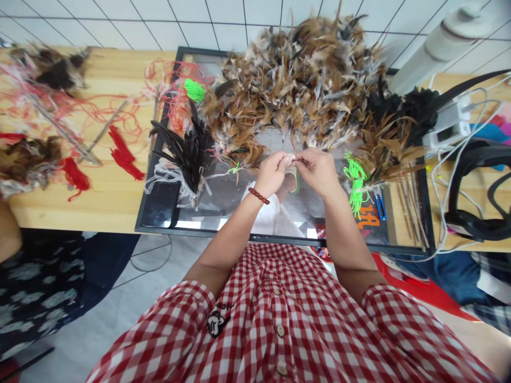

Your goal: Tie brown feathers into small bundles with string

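Note:
My left hand and my right hand meet at the near edge of a big pile of brown feathers. Both are closed, their fingertips pinched together around something small and whitish, too small and covered to name. Below them is a dark glossy panel with a black frame. Left of my hands lies a bunch of black feathers with pale strips at its base. On the right, bright green yarn rests beside more brown feathers.
Blue-handled snips and thin sticks lie at the panel's right. Black goggles, cables and a white cylinder stand beyond. Leftward are red yarn bundles, tangled pink strings and another person's arm.

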`<control>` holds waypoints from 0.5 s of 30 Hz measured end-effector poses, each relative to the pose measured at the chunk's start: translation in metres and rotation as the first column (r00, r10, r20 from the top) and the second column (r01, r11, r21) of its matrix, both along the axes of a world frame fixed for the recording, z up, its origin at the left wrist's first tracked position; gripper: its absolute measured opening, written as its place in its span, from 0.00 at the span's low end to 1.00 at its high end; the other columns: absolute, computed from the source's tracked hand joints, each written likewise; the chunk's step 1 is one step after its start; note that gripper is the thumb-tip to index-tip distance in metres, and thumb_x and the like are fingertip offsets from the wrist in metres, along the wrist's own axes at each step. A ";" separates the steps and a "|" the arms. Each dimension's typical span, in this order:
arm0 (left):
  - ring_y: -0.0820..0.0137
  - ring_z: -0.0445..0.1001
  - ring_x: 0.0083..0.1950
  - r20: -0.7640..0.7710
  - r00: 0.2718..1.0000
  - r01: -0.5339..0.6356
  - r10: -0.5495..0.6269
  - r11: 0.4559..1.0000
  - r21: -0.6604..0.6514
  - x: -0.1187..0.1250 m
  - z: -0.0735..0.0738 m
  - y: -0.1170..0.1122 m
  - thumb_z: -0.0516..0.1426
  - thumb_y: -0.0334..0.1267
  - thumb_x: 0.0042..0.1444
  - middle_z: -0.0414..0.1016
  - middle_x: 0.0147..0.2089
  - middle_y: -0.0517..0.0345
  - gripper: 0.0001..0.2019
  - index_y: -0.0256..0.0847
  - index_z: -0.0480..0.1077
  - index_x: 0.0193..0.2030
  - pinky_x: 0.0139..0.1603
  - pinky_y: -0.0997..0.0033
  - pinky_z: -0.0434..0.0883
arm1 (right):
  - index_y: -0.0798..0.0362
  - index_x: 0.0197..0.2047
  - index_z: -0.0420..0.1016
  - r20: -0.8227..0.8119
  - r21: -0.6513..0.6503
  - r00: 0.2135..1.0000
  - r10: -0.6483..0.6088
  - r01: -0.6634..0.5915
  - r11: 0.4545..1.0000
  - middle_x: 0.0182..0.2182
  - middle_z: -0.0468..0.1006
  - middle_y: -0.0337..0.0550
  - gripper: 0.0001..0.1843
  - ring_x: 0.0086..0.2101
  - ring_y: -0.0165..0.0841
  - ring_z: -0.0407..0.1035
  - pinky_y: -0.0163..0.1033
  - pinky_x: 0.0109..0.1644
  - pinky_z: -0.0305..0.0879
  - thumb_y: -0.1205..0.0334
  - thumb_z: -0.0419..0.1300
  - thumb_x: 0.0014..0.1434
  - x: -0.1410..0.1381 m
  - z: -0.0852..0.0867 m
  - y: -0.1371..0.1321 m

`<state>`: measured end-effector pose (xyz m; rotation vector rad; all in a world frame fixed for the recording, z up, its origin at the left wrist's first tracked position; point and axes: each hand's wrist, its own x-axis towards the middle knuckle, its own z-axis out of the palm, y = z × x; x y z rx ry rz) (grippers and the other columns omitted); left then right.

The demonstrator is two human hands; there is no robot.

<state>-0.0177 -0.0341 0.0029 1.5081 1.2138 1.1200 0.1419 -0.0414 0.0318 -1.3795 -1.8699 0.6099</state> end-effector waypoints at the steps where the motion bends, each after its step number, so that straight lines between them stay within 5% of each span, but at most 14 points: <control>1: 0.70 0.70 0.35 0.016 1.000 -0.003 0.003 1.000 -0.014 0.001 0.001 0.000 0.58 0.39 0.63 0.74 0.29 0.59 0.12 0.41 0.71 0.28 0.42 0.71 0.65 | 0.49 0.32 0.82 -0.034 0.014 0.999 -0.005 0.006 1.000 0.31 0.80 0.42 0.08 0.35 0.36 0.72 0.43 0.44 0.66 0.68 0.61 0.56 -0.001 -0.001 0.000; 8: 0.72 0.69 0.32 0.227 0.972 -0.048 0.064 0.996 -0.076 0.002 0.006 0.002 0.60 0.45 0.63 0.71 0.26 0.61 0.16 0.41 0.69 0.26 0.41 0.71 0.66 | 0.49 0.44 0.81 -0.411 -0.166 0.908 -0.083 0.015 0.986 0.32 0.80 0.41 0.15 0.33 0.33 0.73 0.43 0.41 0.71 0.54 0.67 0.55 -0.001 -0.016 0.011; 15: 0.73 0.68 0.31 0.260 0.964 -0.025 0.046 0.996 -0.083 0.002 0.003 0.002 0.60 0.47 0.63 0.71 0.26 0.61 0.17 0.41 0.69 0.26 0.40 0.71 0.68 | 0.51 0.35 0.76 -0.456 -0.225 0.883 -0.109 0.004 0.974 0.27 0.75 0.39 0.22 0.29 0.31 0.69 0.39 0.35 0.67 0.39 0.66 0.55 0.002 -0.016 0.014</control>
